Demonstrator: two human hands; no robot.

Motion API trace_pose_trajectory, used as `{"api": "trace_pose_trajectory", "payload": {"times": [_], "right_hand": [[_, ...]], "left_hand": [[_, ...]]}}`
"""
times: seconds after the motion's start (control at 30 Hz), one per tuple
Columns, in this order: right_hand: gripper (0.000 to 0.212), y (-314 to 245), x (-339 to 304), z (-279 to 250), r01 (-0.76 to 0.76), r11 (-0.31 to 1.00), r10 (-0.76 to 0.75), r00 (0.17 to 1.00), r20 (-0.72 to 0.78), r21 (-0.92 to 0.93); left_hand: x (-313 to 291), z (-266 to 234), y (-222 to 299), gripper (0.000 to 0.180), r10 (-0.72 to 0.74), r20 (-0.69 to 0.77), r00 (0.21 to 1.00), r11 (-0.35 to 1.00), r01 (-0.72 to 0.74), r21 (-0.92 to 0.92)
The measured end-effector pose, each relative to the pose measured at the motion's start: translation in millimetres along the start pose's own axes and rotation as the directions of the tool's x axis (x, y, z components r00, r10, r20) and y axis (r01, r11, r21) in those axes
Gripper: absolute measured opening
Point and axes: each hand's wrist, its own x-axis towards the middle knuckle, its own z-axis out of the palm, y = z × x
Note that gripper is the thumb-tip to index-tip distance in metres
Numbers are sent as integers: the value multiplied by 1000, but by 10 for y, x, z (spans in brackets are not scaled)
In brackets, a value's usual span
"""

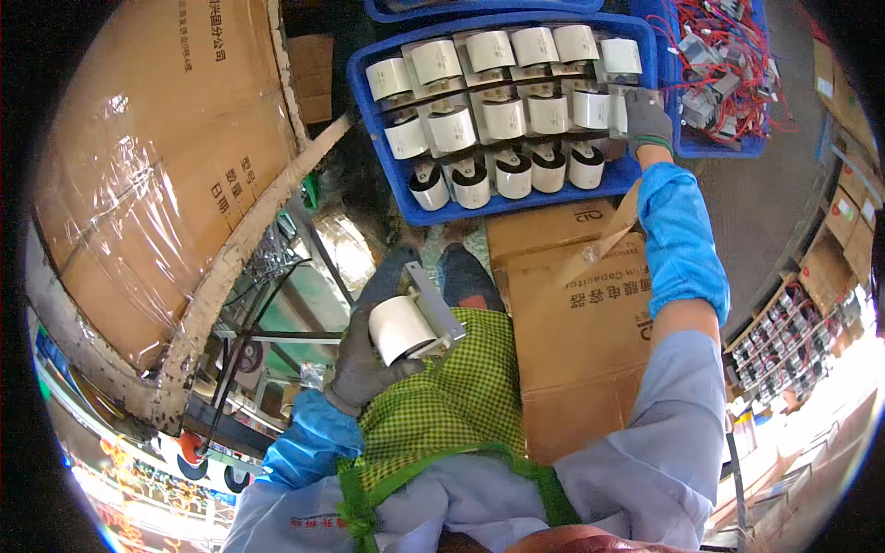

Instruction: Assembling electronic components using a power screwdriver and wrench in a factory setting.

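My left hand (361, 364), in a dark grey glove, holds a white cylindrical capacitor (400, 329) above my lap. A flat metal bracket (437, 302) is fixed along one side of it, tilted up to the right. My right hand (649, 122), also gloved, reaches to the right end of a blue plastic tray (419, 217). Its fingers are closed at another white capacitor (619, 116) there; the fingertips are partly hidden. Several more white capacitors (451, 129) with metal brackets stand in rows in the tray.
Right of the tray, a blue bin (687, 147) holds grey parts tangled in red wires. A flattened cardboard box (576, 341) lies below the tray. At left stands a large film-wrapped carton (147, 184) beside a worn frame edge (226, 240). Racked parts (784, 350) are at far right.
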Motion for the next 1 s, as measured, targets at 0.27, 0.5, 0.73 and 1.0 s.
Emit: {"api": "trace_pose_trajectory", "payload": {"times": [0.27,0.5,0.73,1.0], "right_hand": [[60,12,-62,467,144,984,-153,984,86,101],[71,338,43,697,-135,920,107,990,96,368],[57,129,84,758,-181,959,189,982,-15,217],[81,-443,-177,-741,121,986,-128,990,64,111]], "left_hand": [[55,22,-45,94,47,-12,999,998,-48,-32],[129,91,-127,99,-61,-12,998,997,60,-53],[313,227,59,94,-27,20,999,996,28,-88],[1279,614,465,92,250,-16,968,967,-249,54]]}}
